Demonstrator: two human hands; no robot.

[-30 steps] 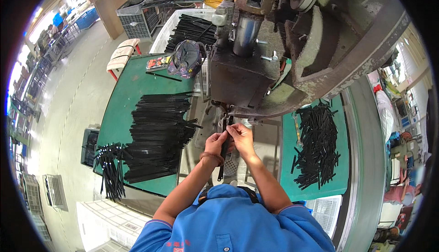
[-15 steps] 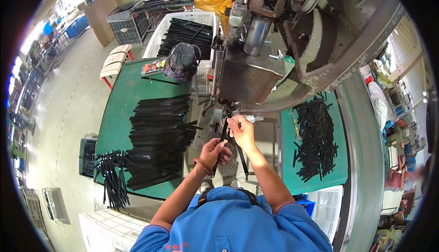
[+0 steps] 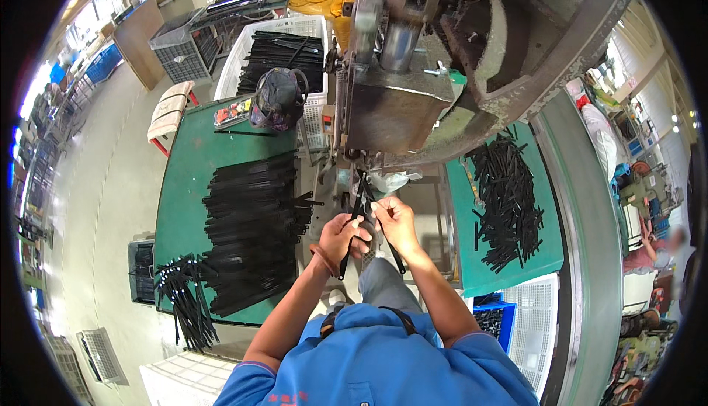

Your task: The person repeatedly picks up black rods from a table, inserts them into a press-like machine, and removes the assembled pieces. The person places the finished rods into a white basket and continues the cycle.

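My left hand (image 3: 344, 233) grips a long thin black strip (image 3: 352, 223) whose upper end reaches up under the big grey press machine (image 3: 398, 103). Close beside it, my right hand (image 3: 392, 221) pinches another black strip (image 3: 394, 250) that slants down toward my lap. Both hands sit just below the machine's working gap, almost touching each other. A band is on my left wrist.
A large pile of black strips (image 3: 251, 229) covers the green table (image 3: 184, 185) on my left. Shorter black pieces (image 3: 509, 199) lie heaped on the green surface at right. A white crate of strips (image 3: 276, 48), a dark cap (image 3: 276, 96) and a blue bin (image 3: 490, 317) stand around.
The view has shifted so the machine looms larger. My hands have stayed under it, and the strip in my left hand now points more steeply up into the gap.
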